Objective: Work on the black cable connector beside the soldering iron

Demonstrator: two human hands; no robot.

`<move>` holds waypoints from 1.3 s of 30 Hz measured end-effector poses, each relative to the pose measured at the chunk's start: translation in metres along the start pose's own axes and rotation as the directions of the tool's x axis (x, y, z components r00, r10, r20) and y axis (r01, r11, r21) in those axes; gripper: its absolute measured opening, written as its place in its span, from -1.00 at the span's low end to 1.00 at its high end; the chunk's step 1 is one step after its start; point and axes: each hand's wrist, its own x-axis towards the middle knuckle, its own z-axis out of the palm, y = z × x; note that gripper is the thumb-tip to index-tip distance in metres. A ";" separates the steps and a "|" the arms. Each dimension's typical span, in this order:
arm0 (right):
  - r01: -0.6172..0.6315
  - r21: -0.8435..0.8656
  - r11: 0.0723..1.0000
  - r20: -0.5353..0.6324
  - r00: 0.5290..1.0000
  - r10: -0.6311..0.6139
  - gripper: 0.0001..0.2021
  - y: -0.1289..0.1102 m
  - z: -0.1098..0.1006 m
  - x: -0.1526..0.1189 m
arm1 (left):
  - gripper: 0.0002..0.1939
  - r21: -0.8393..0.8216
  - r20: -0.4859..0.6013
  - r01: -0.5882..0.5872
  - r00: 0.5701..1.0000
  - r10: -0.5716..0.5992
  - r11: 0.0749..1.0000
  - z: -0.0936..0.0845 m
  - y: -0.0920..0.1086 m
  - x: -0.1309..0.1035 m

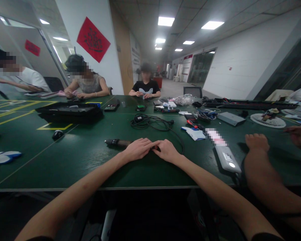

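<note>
An electric screwdriver [121,143] lies crosswise on the green table in front of me, its dark tip pointing left. My left hand [139,148] rests over its body, the fingers closed across it and reaching toward the right. At the tool's rear end, my right hand [167,149] is closed, thumb and forefinger around it. The two hands meet there, so that end is mostly hidden. A black cable [153,122] with a plug lies coiled just behind, and one strand curves down beside my right hand.
A black tray [70,112] and a mouse [57,134] stand left. Gloves [194,133], a grey-white device [227,159], a grey box [231,118] and a round white part [268,119] lie right. A co-worker's arm [262,167] rests close on my right; several people sit around the table.
</note>
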 end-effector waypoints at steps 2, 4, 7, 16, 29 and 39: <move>0.006 0.008 1.000 -0.007 1.000 -0.006 -0.86 0.000 0.000 0.000 | -0.37 0.005 0.002 0.015 1.000 -0.016 1.000 0.001 0.000 0.000; 0.012 0.016 1.000 -0.013 1.000 -0.012 -0.86 0.000 0.000 0.000 | -0.37 0.003 0.000 0.020 1.000 -0.020 1.000 0.002 -0.001 0.000; 0.008 0.009 1.000 -0.014 1.000 -0.007 -0.83 0.001 0.001 -0.001 | -0.35 -0.005 0.000 0.000 1.000 0.000 1.000 0.003 -0.001 0.000; 0.005 0.009 1.000 0.011 1.000 -0.005 -0.83 0.001 0.000 0.000 | -0.35 0.004 -0.022 0.017 1.000 -0.017 1.000 0.005 -0.001 0.000; -0.001 -0.005 1.000 -0.013 1.000 0.001 -0.85 0.000 0.001 0.000 | -0.34 -0.010 -0.003 -0.001 1.000 0.001 1.000 0.002 -0.001 -0.001; 0.003 -0.003 1.000 -0.008 1.000 -0.003 -0.84 0.000 0.001 0.000 | -0.40 -0.007 -0.024 0.039 0.999 -0.039 0.999 0.004 0.000 0.001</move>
